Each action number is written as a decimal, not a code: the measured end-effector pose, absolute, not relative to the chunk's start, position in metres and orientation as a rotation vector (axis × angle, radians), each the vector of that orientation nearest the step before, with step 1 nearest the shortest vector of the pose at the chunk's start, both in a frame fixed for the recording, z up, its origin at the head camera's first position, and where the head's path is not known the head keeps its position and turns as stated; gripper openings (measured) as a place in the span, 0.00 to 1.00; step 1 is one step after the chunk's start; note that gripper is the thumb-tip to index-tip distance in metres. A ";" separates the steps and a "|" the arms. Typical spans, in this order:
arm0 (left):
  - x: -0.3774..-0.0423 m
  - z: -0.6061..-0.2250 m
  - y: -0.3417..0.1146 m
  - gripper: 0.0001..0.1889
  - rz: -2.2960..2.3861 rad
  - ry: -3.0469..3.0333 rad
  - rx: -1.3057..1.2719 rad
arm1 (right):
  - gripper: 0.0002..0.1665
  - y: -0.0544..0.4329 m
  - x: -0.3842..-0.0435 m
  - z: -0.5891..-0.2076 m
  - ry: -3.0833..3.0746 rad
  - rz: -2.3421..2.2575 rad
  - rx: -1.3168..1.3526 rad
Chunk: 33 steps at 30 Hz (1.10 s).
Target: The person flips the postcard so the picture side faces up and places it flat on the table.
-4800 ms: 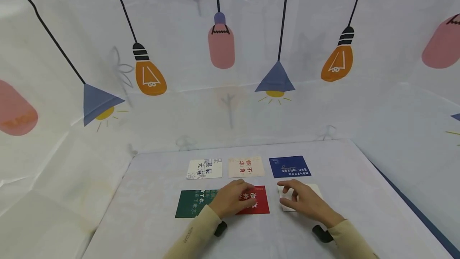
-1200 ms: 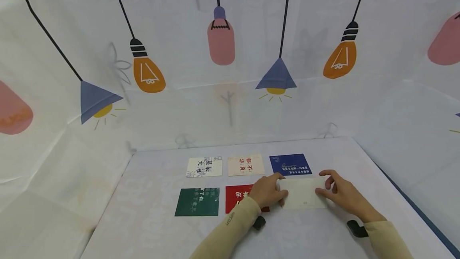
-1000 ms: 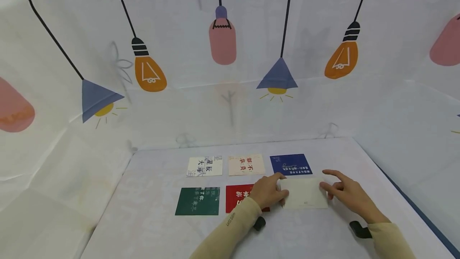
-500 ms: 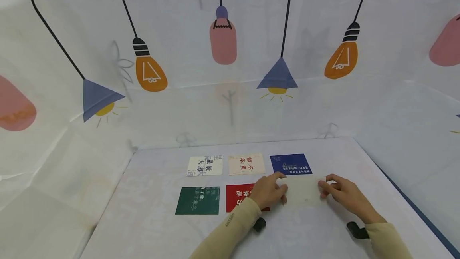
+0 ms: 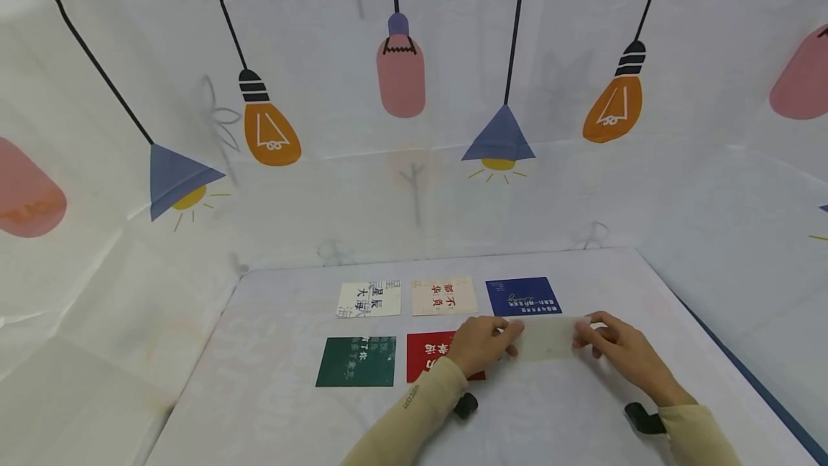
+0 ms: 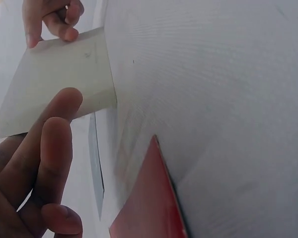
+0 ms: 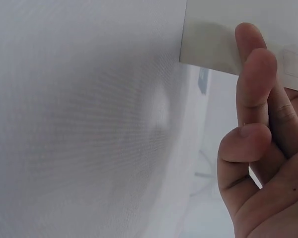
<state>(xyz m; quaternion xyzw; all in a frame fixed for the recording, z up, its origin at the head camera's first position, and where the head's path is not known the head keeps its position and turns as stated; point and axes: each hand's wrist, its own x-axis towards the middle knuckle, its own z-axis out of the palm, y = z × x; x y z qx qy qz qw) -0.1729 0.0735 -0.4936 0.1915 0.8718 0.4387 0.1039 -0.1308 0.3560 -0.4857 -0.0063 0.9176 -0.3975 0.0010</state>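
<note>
A pale cream card is held up between both hands, tilted with its lower edge near the white table. My left hand pinches its left edge, and my right hand pinches the right edge. The left wrist view shows the card nearly plain but for a small faint mark. In the right wrist view a faint square outline is on the card, close to the right hand. Beneath my left forearm and hand lies a red card, partly covered.
Left of the red card is a green card. Behind, a white card with black characters, a cream card with red characters and a blue card lie in a row. A lamp-printed white cloth hangs behind the table.
My left hand has moved right, off the red card, to the cream card's left edge. The right hand let go briefly, then pinched the right edge again. The cream card has risen and tilted up.
</note>
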 end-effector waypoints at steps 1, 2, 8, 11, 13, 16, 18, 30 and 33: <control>-0.173 -0.494 0.074 0.31 1.290 2.583 0.575 | 0.21 0.356 -0.131 -0.486 2.889 -1.247 -0.034; -0.173 -0.494 0.074 0.31 1.286 2.595 0.586 | 0.21 0.356 -0.131 -0.486 2.898 -1.247 -0.045; -0.175 -0.495 0.075 0.26 1.229 2.671 0.618 | 0.23 0.356 -0.129 -0.489 2.931 -1.179 -0.069; -0.175 -0.497 0.075 0.25 1.229 2.672 0.632 | 0.24 0.356 -0.128 -0.490 2.935 -1.139 -0.083; -0.176 -0.498 0.074 0.24 1.240 2.663 0.661 | 0.24 0.356 -0.127 -0.491 2.947 -1.132 -0.105; -0.177 -0.499 0.073 0.23 1.240 2.657 0.705 | 0.24 0.357 -0.126 -0.492 2.974 -1.110 -0.128; -0.177 -0.500 0.073 0.23 1.218 2.659 0.736 | 0.24 0.358 -0.126 -0.493 2.988 -1.094 -0.133; -0.174 -0.498 0.071 0.21 1.024 2.714 0.832 | 0.32 0.359 -0.121 -0.489 2.916 -0.991 -0.108; -0.173 -0.499 0.071 0.22 0.965 2.706 0.834 | 0.30 0.361 -0.119 -0.489 2.886 -0.999 -0.137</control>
